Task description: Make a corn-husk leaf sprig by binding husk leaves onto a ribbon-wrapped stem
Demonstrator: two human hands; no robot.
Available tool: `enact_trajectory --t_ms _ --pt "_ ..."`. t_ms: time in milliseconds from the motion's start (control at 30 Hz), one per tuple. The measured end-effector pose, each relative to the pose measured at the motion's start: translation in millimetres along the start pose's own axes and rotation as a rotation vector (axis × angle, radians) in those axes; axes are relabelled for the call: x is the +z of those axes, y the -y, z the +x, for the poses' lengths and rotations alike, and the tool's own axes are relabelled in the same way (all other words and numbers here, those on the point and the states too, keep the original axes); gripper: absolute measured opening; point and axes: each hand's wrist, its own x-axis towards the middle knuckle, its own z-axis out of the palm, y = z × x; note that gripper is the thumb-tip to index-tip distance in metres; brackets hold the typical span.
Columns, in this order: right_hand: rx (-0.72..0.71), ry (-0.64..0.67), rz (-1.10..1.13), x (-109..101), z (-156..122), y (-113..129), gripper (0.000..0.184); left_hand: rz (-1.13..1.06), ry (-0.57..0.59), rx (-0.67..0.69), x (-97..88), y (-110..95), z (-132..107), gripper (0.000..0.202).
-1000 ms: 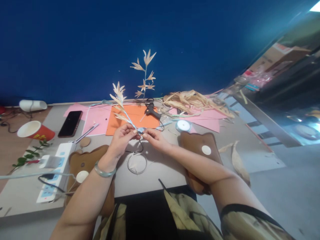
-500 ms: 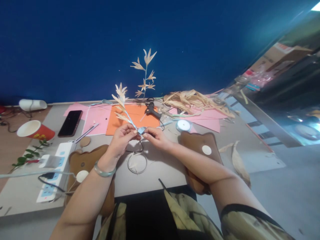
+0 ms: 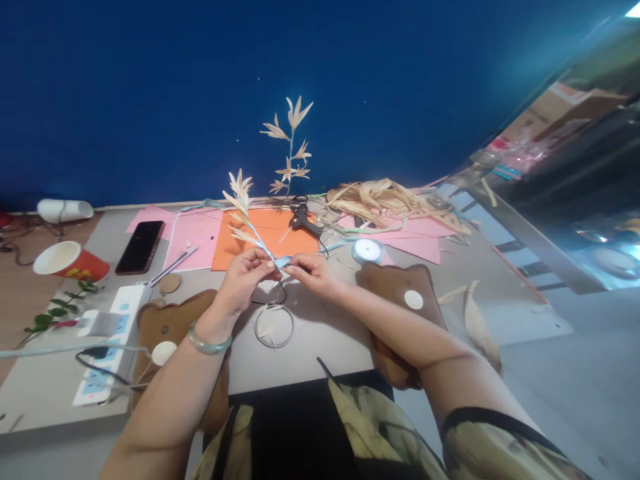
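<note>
My left hand (image 3: 253,275) pinches the lower stem of a dried-husk flower branch (image 3: 241,193), which leans up and to the left with pale pointed petals. Close beside it, my right hand (image 3: 313,272) is closed on a small strip of light blue tape (image 3: 283,261) at the stem's lower end. The fingertips of both hands nearly meet there and hide part of the strip. Below the hands a ring of thin wire (image 3: 274,327) lies on the table, with pale petal pieces by it. A second flower branch (image 3: 291,157) stands upright against the blue wall.
Behind my hands lie a black glue gun (image 3: 304,219), orange paper (image 3: 273,233), dried husks (image 3: 383,197) and a tape roll (image 3: 367,251). Brown cushions (image 3: 400,293) flank my arms. On the left are a phone (image 3: 141,247), a red paper cup (image 3: 75,261) and a power strip (image 3: 107,360).
The light blue strip has turned slightly between my fingers, and the held branch has shifted a little down and to the left. Both hands keep nearly the same place.
</note>
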Motion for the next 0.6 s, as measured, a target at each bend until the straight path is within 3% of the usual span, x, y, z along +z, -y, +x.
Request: enact_trajectory --t_ms 600 --pt "-0.051 0.031 -0.062 0.1 -0.3 -1.4 0.035 -0.035 0.036 -0.003 -3.5 1.7 0.4 0.029"
